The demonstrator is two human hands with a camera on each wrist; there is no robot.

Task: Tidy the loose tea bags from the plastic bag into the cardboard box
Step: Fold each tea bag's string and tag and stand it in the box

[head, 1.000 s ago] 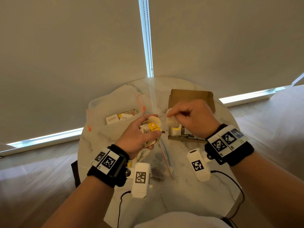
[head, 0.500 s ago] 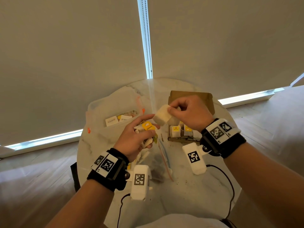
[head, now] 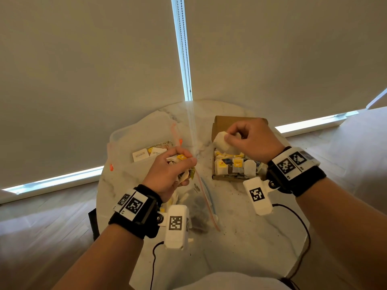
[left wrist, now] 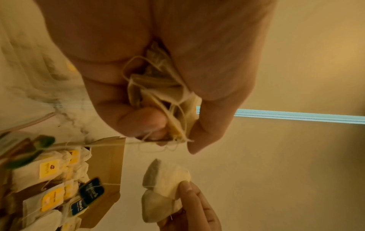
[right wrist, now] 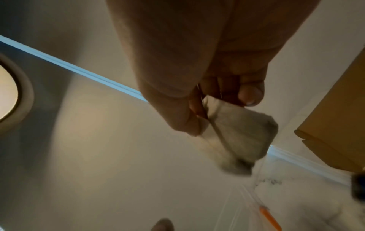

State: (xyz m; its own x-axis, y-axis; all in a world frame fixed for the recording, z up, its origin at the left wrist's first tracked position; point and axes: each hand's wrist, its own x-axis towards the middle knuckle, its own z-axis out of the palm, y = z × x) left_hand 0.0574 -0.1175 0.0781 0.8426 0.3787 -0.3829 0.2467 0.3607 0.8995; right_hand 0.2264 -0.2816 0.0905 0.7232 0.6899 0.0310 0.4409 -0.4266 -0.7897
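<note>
My left hand (head: 173,170) grips a tangled bunch of tea bags (left wrist: 168,100) with strings and a yellow tag, held above the marble table between the plastic bag and the box. My right hand (head: 249,139) pinches one pale tea bag (head: 222,141) in the air over the far part of the open cardboard box (head: 234,166); the same tea bag (right wrist: 241,134) hangs from my fingertips in the right wrist view. Several tea bags with yellow and dark blue tags stand packed in the box (left wrist: 106,171). A clear zip plastic bag (head: 205,204) lies on the table below my left hand.
A larger clear bag (head: 142,143) with orange trim and small white packets lies at the table's far left. The round marble table (head: 240,237) carries tea crumbs near its centre. Black cables (head: 301,227) trail over its near side. Window blinds rise behind.
My right hand has lifted the single tea bag away from my left hand and carried it right, over the box. My left hand has closed tighter on its bunch.
</note>
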